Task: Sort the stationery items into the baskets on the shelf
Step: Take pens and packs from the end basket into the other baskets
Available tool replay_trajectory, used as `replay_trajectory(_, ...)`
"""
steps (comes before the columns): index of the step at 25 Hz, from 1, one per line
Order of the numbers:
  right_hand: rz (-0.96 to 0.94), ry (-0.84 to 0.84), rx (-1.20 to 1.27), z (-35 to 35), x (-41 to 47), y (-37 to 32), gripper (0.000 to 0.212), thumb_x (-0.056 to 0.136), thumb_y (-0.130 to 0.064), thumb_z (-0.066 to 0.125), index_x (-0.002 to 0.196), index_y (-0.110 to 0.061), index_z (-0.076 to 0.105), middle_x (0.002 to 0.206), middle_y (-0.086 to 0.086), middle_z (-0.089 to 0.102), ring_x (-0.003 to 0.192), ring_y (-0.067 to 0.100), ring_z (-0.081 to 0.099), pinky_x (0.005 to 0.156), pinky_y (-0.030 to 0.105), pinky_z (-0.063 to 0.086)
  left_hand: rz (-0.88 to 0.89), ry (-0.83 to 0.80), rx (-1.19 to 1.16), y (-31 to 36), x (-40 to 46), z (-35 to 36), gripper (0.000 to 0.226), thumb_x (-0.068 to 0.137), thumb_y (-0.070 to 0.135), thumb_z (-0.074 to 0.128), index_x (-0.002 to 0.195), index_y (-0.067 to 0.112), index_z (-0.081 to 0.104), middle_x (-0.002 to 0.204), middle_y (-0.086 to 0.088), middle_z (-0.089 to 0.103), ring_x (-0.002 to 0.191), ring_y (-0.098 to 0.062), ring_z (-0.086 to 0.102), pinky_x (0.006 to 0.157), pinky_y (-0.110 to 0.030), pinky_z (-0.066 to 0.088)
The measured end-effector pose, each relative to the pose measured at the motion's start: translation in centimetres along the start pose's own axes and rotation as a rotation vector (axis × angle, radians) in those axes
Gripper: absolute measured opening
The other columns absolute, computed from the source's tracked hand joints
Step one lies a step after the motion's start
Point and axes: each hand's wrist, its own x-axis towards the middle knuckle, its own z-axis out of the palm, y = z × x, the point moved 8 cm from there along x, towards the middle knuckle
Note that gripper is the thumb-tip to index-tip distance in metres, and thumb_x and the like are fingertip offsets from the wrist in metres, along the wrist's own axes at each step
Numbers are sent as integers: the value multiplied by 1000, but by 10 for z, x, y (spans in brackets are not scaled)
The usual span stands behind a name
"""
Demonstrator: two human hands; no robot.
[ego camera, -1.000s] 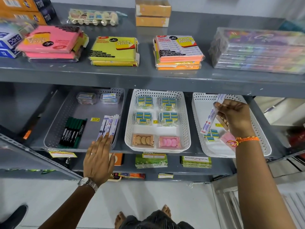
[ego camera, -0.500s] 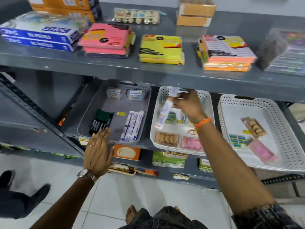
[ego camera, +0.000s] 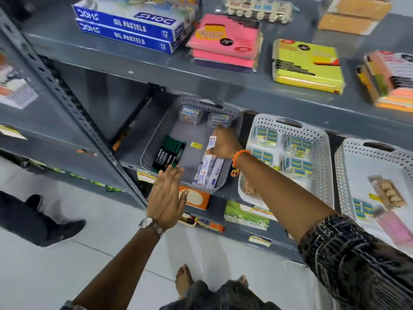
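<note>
Partly blurred, the right hand (ego camera: 223, 145) pinches a white packet (ego camera: 211, 142) over the grey basket (ego camera: 156, 139); left hand (ego camera: 166, 198) spread flat.

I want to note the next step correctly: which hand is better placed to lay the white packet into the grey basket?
The right hand. It holds the white packet over the grey basket, beside the packets lying there. The left hand is flat and empty at the basket's front edge.

Grey basket (ego camera: 154, 142) holds green-capped black markers (ego camera: 169, 154); both neighbouring baskets (ego camera: 321, 153) are white. Pink (ego camera: 225, 39) and yellow (ego camera: 307, 66) note pads lie on the grey shelf (ego camera: 156, 70).
</note>
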Motion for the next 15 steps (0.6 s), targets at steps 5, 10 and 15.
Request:
replay_trajectory(5,-35,-38,-171,4,1,-6,59,68,-31,89,111,2,65,117,21,67,110,37,65,90,38,53,21,4,-3,-1,1,1,63,96,37,48,153,12,35,156,-8,41,150,-28,32,130,-40,10)
replay_trajectory(10,10,52,20,-27,-16,8,64,70,-27,89,121,1,63,121,21,67,114,35,63,93,33,49,1,-2,27,5,2,1,63,98,39,43,153,12,35,158,-9,42,153,-28,28,130,-41,6)
replay_trajectory(15,143,264,226,-84,-69,69,47,68,-24,90,104,-1,70,89,17,75,87,26,71,84,32,53,84,-42,61,43,6,7,66,98,41,41,156,10,35,162,-8,38,153,-28,29,130,-41,2)
